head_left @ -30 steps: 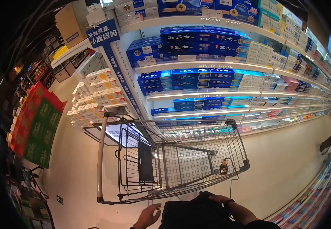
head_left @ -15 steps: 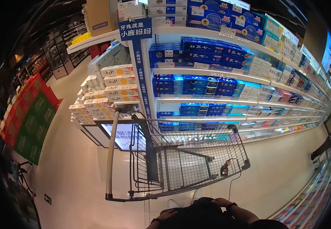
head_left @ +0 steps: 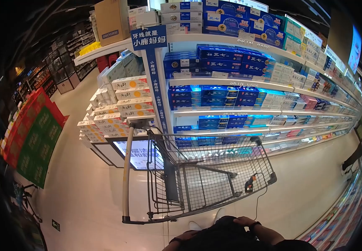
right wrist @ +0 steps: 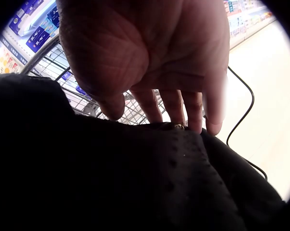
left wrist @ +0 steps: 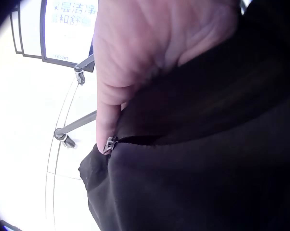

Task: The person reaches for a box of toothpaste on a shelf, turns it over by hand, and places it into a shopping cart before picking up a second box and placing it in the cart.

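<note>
Left hand (left wrist: 149, 43): one finger is reaching down straight, its tip touching a small metal zip pull (left wrist: 110, 144) on black cloth (left wrist: 193, 178). The cloth is hiding the other fingers, so I cannot tell whether they are pinching. Right hand (right wrist: 159, 43): palm is showing, fingers are hanging fairly straight with slight gaps, tips touching the cloth's upper edge beside a small metallic fitting (right wrist: 179, 127).

Handling, my judgement: light fingertips are suiting this limp fabric better than a fist; folds want holding away from the zip teeth, the edge drawn gently taut between both hands.

The cloth is lying in front of my body, below the near long side of the cart (head_left: 273, 178). It is looking matt and soft, bunching in rounded folds, parting in a narrow slit by the pull.

Farther out, the cart is standing crosswise: open wire mesh, smooth tubular handle (head_left: 127, 175) at the left end. A small dark and orange object (head_left: 250, 185) is showing near the right end's near corner, a thin black cord (right wrist: 253, 98) looping away.

Beyond, glossy blue boxes (head_left: 220, 62) are sitting in rectangular stacks on white shelves (head_left: 231, 81).
</note>
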The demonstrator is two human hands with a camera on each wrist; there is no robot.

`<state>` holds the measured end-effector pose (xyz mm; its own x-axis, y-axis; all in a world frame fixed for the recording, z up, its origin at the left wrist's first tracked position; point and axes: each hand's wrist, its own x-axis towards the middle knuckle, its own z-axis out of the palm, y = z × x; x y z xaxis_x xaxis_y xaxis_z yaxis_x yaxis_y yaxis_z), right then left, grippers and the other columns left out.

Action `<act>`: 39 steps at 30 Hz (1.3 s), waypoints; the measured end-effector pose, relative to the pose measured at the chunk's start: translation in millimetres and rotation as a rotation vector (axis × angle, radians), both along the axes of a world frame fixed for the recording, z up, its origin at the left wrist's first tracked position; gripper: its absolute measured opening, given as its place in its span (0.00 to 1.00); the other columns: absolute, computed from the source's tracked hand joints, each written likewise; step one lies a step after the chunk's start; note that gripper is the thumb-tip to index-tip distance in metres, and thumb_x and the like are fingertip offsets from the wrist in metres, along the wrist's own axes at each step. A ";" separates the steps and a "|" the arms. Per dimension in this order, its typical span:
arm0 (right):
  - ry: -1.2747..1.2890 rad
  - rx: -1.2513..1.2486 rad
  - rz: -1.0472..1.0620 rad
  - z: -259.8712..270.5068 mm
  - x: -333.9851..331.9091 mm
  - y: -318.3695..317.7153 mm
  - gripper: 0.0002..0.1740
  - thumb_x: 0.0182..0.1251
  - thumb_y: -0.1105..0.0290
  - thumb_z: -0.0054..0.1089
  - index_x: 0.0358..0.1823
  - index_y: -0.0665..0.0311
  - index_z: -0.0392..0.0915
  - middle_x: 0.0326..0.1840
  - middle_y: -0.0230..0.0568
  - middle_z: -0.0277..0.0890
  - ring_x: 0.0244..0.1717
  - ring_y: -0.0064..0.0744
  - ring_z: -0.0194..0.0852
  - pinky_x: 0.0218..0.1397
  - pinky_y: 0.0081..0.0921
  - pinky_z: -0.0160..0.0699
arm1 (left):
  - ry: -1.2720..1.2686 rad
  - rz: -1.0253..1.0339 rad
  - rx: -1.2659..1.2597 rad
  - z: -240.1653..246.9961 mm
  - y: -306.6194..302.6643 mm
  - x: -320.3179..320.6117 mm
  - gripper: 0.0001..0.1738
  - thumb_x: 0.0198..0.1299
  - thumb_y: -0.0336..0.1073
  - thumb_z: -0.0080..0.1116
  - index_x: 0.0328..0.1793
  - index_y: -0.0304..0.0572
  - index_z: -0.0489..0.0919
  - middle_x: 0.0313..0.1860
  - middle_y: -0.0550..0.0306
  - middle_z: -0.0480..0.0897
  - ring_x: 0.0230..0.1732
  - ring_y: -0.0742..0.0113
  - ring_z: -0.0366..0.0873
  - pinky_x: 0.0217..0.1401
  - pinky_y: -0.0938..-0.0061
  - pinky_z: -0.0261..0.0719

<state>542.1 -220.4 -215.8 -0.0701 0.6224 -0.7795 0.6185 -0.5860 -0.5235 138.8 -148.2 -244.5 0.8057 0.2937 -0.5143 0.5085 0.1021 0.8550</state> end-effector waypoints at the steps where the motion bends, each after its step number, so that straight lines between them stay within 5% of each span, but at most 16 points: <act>1: -0.006 0.001 -0.002 -0.7 -1.1 1.5 0.36 0.67 0.35 0.44 0.58 0.59 0.78 0.55 0.48 0.80 0.59 0.44 0.75 0.64 0.36 0.68 | 0.008 -0.009 -0.004 -1.1 2.1 0.1 0.31 0.70 0.56 0.42 0.73 0.49 0.66 0.70 0.46 0.69 0.73 0.50 0.62 0.75 0.62 0.58; 7: -0.043 0.006 -0.006 4.7 -13.2 4.5 0.35 0.68 0.37 0.45 0.58 0.60 0.78 0.55 0.47 0.80 0.59 0.43 0.75 0.64 0.35 0.69 | 0.237 -0.001 0.029 -17.7 11.4 3.5 0.37 0.67 0.65 0.39 0.74 0.50 0.65 0.71 0.45 0.68 0.73 0.49 0.62 0.75 0.62 0.58; 12: -0.052 -0.029 -0.098 7.5 -11.0 -2.8 0.35 0.68 0.38 0.47 0.59 0.62 0.77 0.56 0.45 0.79 0.59 0.41 0.75 0.65 0.34 0.68 | 0.333 0.011 -0.266 -57.9 15.2 0.8 0.35 0.69 0.63 0.41 0.69 0.45 0.72 0.67 0.52 0.74 0.68 0.56 0.68 0.72 0.64 0.61; 20: -0.095 -0.104 -0.108 43.0 -7.4 -21.8 0.35 0.69 0.38 0.45 0.54 0.64 0.80 0.52 0.46 0.81 0.56 0.40 0.77 0.63 0.34 0.69 | 0.443 -0.043 -0.332 -67.2 12.2 17.0 0.35 0.68 0.63 0.41 0.68 0.45 0.73 0.66 0.52 0.75 0.67 0.57 0.69 0.71 0.64 0.62; 31: -0.086 -0.121 -0.101 46.9 -5.2 -15.0 0.38 0.69 0.36 0.42 0.54 0.65 0.80 0.51 0.49 0.81 0.56 0.44 0.76 0.62 0.36 0.70 | 0.538 -0.050 -0.275 -61.2 17.1 31.4 0.36 0.68 0.64 0.42 0.66 0.44 0.75 0.64 0.52 0.77 0.66 0.58 0.71 0.70 0.64 0.64; 34: -0.099 -0.101 -0.080 37.1 -7.4 -14.0 0.38 0.68 0.36 0.43 0.54 0.65 0.79 0.52 0.50 0.81 0.57 0.45 0.76 0.63 0.36 0.69 | 0.237 -0.012 -0.311 -73.7 9.9 24.6 0.37 0.64 0.67 0.46 0.64 0.45 0.77 0.60 0.51 0.80 0.63 0.58 0.73 0.68 0.65 0.66; 37: -0.087 -0.113 -0.064 34.3 -6.8 -10.2 0.38 0.68 0.35 0.43 0.55 0.64 0.79 0.53 0.50 0.80 0.58 0.44 0.76 0.63 0.36 0.69 | 0.194 0.039 -0.134 -69.1 -1.1 10.1 0.36 0.64 0.66 0.46 0.64 0.47 0.77 0.59 0.49 0.80 0.62 0.55 0.75 0.67 0.64 0.67; 39: -0.073 -0.118 -0.049 33.2 -7.7 -7.1 0.38 0.68 0.35 0.43 0.55 0.63 0.79 0.53 0.49 0.80 0.58 0.44 0.75 0.64 0.36 0.69 | 0.430 -0.077 -0.043 -30.5 6.5 8.6 0.37 0.62 0.68 0.45 0.64 0.49 0.77 0.58 0.46 0.81 0.61 0.51 0.75 0.66 0.63 0.68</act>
<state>534.4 -227.6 -182.6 0.0180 0.5271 -0.8496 0.6216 -0.6714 -0.4034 147.4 -141.6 -275.0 0.5341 0.2122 -0.8184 0.8251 0.0804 0.5593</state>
